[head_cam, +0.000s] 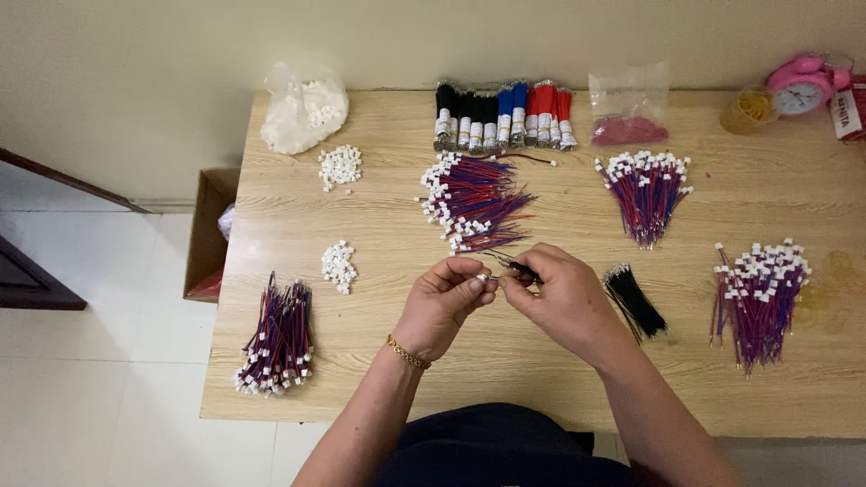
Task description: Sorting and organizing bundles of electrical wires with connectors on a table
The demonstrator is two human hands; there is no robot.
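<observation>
Both hands meet above table (379, 379) centre. Left hand (444, 302) pinched shut, small white connector (483, 279) between thumb and fingertips. Right hand (561, 298) closed on thin dark wires (514, 264), ends pointing at connector. Just beyond hands: fan of red-blue wires with white plugs (471, 203). Right of right hand: short black wire bundle (635, 302). Similar red-blue bundles far left (278, 338) and far right (758, 298). Loose white connector piles (338, 266) left of hands. Pink clock (798, 86) in far right corner.
</observation>
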